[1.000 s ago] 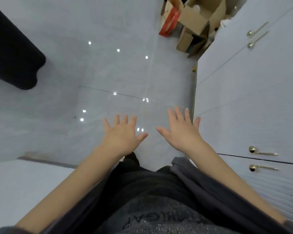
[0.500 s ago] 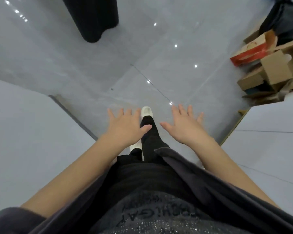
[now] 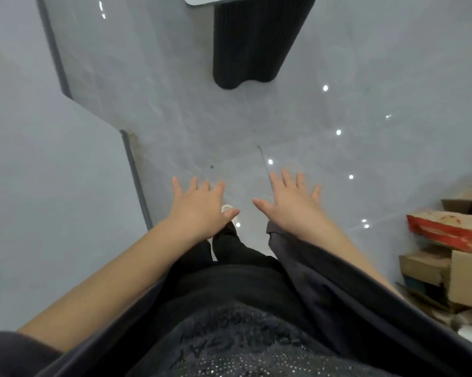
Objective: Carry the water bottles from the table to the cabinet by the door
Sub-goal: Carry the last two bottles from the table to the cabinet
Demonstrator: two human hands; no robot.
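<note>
Head view, left hand (image 3: 199, 210), right hand (image 3: 292, 208), fingers (image 3: 287, 180) spread over grey floor (image 3: 175, 104)

We see through one wide-angle camera on the person's head, facing forward and steeply down onto the glossy grey tiled floor (image 3: 365, 63), with the left hand (image 3: 199, 210) and right hand (image 3: 292, 210) close beneath it.

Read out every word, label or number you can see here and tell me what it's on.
Dark top: printed lettering across the front, upside down in this view, too blurred to quote.
Red carton: faded markings, nothing legible.
No other writing shows.
</note>
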